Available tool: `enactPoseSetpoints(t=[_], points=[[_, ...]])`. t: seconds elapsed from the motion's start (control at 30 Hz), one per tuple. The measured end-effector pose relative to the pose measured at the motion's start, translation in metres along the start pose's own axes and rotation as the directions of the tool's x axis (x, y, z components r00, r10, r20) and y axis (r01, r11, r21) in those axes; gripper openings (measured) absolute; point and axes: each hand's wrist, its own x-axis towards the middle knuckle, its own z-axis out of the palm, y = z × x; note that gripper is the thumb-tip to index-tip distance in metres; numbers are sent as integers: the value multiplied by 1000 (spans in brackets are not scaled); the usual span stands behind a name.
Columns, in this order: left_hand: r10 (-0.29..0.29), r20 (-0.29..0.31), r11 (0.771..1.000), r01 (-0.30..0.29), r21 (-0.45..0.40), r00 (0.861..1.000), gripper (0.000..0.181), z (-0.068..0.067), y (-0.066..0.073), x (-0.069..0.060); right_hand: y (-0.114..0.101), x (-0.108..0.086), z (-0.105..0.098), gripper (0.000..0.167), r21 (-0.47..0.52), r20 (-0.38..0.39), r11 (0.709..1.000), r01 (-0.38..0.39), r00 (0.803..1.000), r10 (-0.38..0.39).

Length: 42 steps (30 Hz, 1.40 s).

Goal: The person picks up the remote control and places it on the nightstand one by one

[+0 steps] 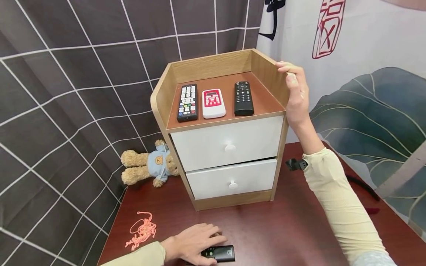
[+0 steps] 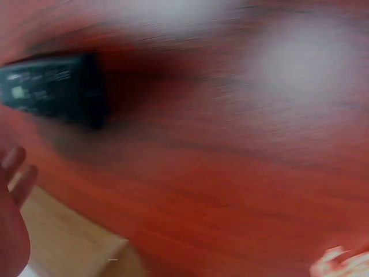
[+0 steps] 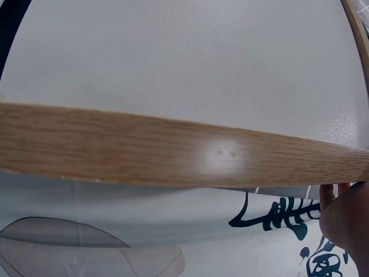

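Note:
My left hand reaches over a black remote control on the table, thumb on its near side and fingers on its far side. In the left wrist view, the blurred remote lies a little apart from the visible fingers. At upper right, my right hand rests against the right side panel of a small wooden cabinet, fingertips at the panel's upper edge. The right wrist view shows that hand beside the wood edge.
On the cabinet top lie a black remote with white buttons, a white-and-red remote and a plain black remote. Two white drawers stand below. A teddy bear lies to the left, with pink string nearer.

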Motion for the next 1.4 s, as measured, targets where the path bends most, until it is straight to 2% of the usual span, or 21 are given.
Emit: enactPoseSetpoints(t=[0.13,0.23,0.4,0.57,0.7,0.87,0.97,1.07,1.17,1.27,1.4], points=[[15,-41,998,-13,65,999,72,14,-3,-24,2,0,-1,32,-9,-9,1000,0,1000,0],[5,-65,998,0,69,998,72,23,-4,-38,2,0,0,32,-14,-10,1000,-10,1000,10],[-11,-101,995,20,95,995,66,34,-2,-53,1,-1,1,32,-10,-9,1000,-13,1000,13],[-38,-101,993,49,110,994,55,39,3,-51,-1,0,0,32,-5,-11,1000,-9,1000,9],[-53,-132,995,63,77,990,43,40,4,-43,-4,0,1,32,-10,-3,1000,-9,1000,9],[-58,-154,997,64,34,986,39,37,2,-36,-6,-1,3,32,-4,-15,1000,-3,1000,3],[-86,-158,996,87,-4,984,37,32,1,-33,-6,-2,5,32,-2,-20,1000,-15,1000,15],[-132,-169,990,122,-68,977,37,21,-1,-27,-7,-3,5,32,3,-20,1000,-22,1000,22],[-179,-173,976,153,-152,968,36,2,-6,-14,-10,-3,6,32,7,-19,1000,-30,999,30],[-224,-158,956,186,-226,962,33,-23,-15,3,-8,-2,3,32,-1,-14,1000,-17,1000,17],[-269,-150,942,228,-246,951,30,-57,-24,23,-5,-1,4,32,7,-18,1000,-2,1000,2]])
